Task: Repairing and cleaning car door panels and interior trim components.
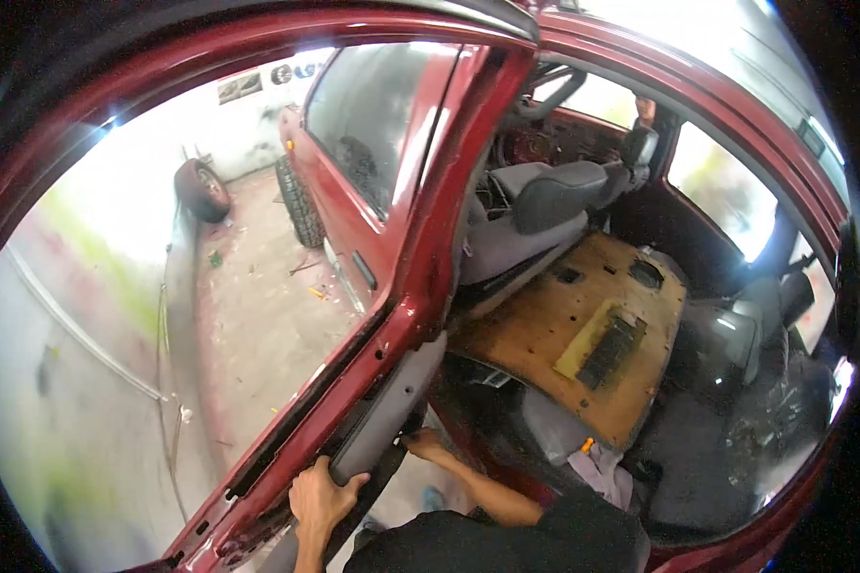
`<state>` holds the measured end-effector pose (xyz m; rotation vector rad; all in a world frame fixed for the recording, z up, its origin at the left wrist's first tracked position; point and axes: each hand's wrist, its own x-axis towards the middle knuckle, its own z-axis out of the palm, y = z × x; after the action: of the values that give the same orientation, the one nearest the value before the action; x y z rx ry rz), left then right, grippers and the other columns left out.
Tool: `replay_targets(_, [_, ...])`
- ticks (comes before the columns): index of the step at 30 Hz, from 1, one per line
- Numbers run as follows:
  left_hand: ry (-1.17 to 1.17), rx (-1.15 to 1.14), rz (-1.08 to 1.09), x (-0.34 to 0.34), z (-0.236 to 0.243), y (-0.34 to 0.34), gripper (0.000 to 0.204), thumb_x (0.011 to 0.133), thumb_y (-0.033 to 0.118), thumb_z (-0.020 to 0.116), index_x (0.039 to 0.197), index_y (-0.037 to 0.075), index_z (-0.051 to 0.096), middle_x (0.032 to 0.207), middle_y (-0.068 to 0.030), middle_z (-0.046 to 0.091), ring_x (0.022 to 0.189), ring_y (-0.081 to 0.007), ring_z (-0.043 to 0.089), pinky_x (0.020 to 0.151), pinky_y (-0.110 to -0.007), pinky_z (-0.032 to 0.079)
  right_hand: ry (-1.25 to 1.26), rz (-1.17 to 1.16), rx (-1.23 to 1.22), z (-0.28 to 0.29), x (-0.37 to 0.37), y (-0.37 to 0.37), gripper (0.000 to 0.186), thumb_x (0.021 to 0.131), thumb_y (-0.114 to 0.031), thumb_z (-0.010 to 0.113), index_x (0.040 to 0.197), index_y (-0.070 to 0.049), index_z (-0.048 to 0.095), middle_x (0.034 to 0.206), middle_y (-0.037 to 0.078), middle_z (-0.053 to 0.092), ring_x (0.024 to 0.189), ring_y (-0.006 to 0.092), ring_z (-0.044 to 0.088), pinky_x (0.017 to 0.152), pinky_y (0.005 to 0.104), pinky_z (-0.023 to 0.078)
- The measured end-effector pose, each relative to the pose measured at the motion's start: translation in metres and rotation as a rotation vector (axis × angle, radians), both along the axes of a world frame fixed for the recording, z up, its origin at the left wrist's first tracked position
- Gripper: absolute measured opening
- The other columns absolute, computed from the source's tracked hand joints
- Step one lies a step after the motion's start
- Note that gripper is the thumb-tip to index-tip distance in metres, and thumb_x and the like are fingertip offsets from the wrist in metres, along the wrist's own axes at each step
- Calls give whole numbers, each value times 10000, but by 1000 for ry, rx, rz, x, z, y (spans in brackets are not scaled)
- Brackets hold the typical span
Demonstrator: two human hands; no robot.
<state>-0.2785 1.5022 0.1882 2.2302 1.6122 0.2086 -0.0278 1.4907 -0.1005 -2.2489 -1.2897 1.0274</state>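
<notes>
A long grey trim panel (388, 399) lies along the red door-opening frame (420, 306) of a car. My left hand (323, 497) is closed round the lower part of this panel, its thumb across the grey face. Farther up, my right hand (427, 446) is at the panel's inner edge, beside a dark strip. Its fingers are bent together there, and what lies between them is too small to make out. A small hole shows in the panel above my right hand.
Inside the car, a brown board (597, 334) lies beside a grey seat (549, 205). A pale cloth (604, 475) hangs near an orange-handled thing (588, 445). Beyond the frame are a red car door (373, 172) and a loose wheel (203, 191) by the wall.
</notes>
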Motion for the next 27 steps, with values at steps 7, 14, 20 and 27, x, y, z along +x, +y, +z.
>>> replay_targets(7, [-54, -72, -23, -5, -4, 5, 698, 647, 570, 881, 1053, 19, 745, 887, -242, 740, 859, -415, 730, 757, -497, 572, 198, 91, 22, -36, 11, -14, 560, 936, -569, 611, 1123, -63, 761, 1050, 201, 752, 980, 313, 720, 852, 467, 549])
replay_targets(14, [-18, -97, -11, -12, -6, 5, 705, 635, 585, 887, 1047, 28, 756, 863, -233, 741, 842, -410, 734, 753, -490, 583, 50, 254, -51, 148, 134, -52, 354, 931, -298, 645, 1089, -8, 772, 1088, 141, 767, 1018, 276, 710, 870, 414, 563])
replay_targets(20, [-15, -160, -4, -10, -5, 5, 713, 694, 584, 849, 1116, 20, 739, 953, -260, 742, 907, -420, 731, 826, -499, 575, 374, -408, 1089, 341, 225, 29, 377, 1072, -385, 531, 1122, -41, 675, 962, 36, 690, 885, 151, 652, 802, 328, 519])
replay_targets(27, [-22, -135, 6, -11, -12, 7, 745, 653, 574, 871, 1149, 33, 744, 954, -262, 743, 942, -403, 734, 858, -485, 569, 485, -451, 1340, 430, 313, 196, 799, 1046, -645, 356, 1532, -14, 425, 1592, 165, 412, 1475, 305, 348, 1222, 434, 230])
